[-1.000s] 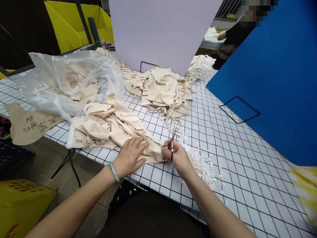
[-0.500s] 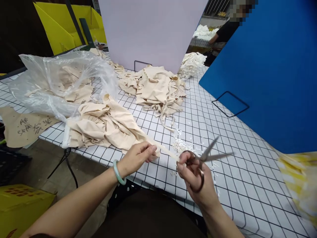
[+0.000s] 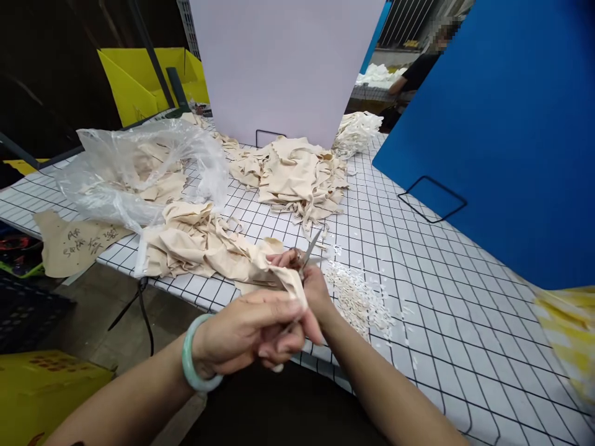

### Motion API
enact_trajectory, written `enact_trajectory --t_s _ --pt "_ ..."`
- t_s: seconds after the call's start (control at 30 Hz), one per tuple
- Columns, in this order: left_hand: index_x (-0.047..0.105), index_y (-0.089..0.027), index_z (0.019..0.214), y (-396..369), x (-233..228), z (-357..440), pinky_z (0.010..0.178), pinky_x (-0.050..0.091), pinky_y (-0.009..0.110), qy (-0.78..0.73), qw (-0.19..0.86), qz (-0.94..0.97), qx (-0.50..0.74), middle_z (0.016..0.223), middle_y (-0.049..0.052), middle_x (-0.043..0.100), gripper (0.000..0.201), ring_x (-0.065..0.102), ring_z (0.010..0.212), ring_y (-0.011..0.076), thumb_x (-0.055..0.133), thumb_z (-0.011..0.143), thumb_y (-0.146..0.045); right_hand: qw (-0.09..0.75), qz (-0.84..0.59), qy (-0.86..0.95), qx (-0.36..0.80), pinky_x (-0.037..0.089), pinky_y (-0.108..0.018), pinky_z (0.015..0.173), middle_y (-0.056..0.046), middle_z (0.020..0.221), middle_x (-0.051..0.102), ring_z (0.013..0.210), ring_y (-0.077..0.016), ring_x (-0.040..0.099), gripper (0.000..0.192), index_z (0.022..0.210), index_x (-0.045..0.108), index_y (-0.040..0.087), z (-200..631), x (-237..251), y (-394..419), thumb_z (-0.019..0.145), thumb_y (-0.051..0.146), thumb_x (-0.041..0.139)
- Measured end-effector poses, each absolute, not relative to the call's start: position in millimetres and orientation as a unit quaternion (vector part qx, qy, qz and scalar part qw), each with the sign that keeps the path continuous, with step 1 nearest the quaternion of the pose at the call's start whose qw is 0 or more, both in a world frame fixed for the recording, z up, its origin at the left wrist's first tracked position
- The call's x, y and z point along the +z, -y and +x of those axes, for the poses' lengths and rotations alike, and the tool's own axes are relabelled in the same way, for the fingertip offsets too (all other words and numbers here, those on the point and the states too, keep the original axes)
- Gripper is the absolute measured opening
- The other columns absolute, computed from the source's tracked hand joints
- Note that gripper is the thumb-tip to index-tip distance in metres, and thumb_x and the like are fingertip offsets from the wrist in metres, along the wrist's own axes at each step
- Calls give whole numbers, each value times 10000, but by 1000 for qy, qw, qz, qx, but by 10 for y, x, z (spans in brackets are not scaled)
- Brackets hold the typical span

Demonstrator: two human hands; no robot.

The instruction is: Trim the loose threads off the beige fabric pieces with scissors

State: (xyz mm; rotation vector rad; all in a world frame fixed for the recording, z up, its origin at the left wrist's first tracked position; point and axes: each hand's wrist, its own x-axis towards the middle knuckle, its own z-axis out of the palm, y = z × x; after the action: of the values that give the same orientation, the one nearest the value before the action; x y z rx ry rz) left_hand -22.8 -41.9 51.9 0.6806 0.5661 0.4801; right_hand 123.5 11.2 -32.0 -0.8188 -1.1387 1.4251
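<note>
The left hand (image 3: 246, 331) pinched a cream fabric piece (image 3: 274, 272) taut above the table's near edge, feeding it to the scissors (image 3: 307, 251). The right hand (image 3: 310, 291) (mostly hidden) apparently curled around their handles, blades nearly closed, trimmings (image 3: 360, 300) alongside.

Both forearms are bare from the lower edge of the frame up to the hands, with no sleeve showing on either. The left hand (image 3: 246, 331) has a smooth, pale green bangle (image 3: 190, 365) around its wrist, rounded and without markings. The right hand (image 3: 311, 291) shows no ring, watch or band, though it is partly hidden. At the bottom centre a dark garment (image 3: 274, 409) covers the lap, possibly an apron or trousers.
</note>
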Motion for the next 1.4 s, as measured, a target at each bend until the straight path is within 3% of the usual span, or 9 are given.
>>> enact_trajectory --t_s 0.1,0.23,0.4,0.57,0.77,0.97,1.13,1.23,1.4 --pt "611 -152 956 348 391 -482 431 205 168 -404 770 389 304 642 -59 454 306 293 462 33 705 851 -422 551 -346 450 612 529 -296 701 28 785 632 731 -156 629 268 789 586 227 1299 -187 -291 620 235 793" --pt "583 -160 897 316 242 -717 487 282 180 -489 628 508 330 679 -44 477 283 366 551 64 688 870 -421 436 -394 477 653 396 -216 489 33 662 601 554 -104 534 234 803 636 185 1465 34 -492 597 221 741" --pt "592 -149 974 346 262 -725 501 295 218 -454 625 583 254 737 -12 512 314 353 549 79 485 978 -444 285 -459 528 655 325 -200 433 23 559 589 487 -88 486 190 724 645 164 1486 215 -680 569 218 741" --pt "540 -190 1031 327 193 -767 551 320 229 -528 405 684 298 678 -44 454 195 386 597 116 498 987 -375 205 -425 587 657 293 -204 430 23 546 584 483 -80 462 203 638 654 164 1689 352 -761 596 276 819" --pt "669 -156 960 332 275 -707 563 396 236 -421 573 656 251 670 -13 451 358 433 611 124 441 1018 -426 242 -392 565 684 291 -204 429 42 531 545 458 -73 439 278 676 644 155 1723 280 -781 626 344 842" --pt "733 -191 865 270 376 -447 1032 445 382 -360 435 696 443 1097 101 550 289 520 1128 244 531 993 -354 339 -348 443 754 475 -249 567 17 698 647 606 -132 587 312 823 631 182 1255 -232 -348 681 380 826" --pt "678 -148 800 181 304 -324 625 487 242 -369 566 506 536 1094 84 535 306 506 697 103 565 969 -376 430 -348 472 686 535 -342 781 -17 847 665 794 -188 643 365 887 630 208 1177 -389 -19 754 517 772" --pt "683 -131 788 170 271 -270 587 464 211 -385 578 470 545 1090 79 515 292 466 674 82 617 936 -374 504 -369 518 585 514 -376 910 -54 1036 679 990 -223 642 371 1002 644 232 1283 -312 55 761 475 787" --pt "705 -142 770 151 227 -126 757 545 258 -347 598 469 549 1083 88 548 268 570 856 149 604 942 -322 473 -393 476 629 464 -281 593 29 716 556 587 -122 498 377 872 582 223 1131 -299 252 743 526 764"
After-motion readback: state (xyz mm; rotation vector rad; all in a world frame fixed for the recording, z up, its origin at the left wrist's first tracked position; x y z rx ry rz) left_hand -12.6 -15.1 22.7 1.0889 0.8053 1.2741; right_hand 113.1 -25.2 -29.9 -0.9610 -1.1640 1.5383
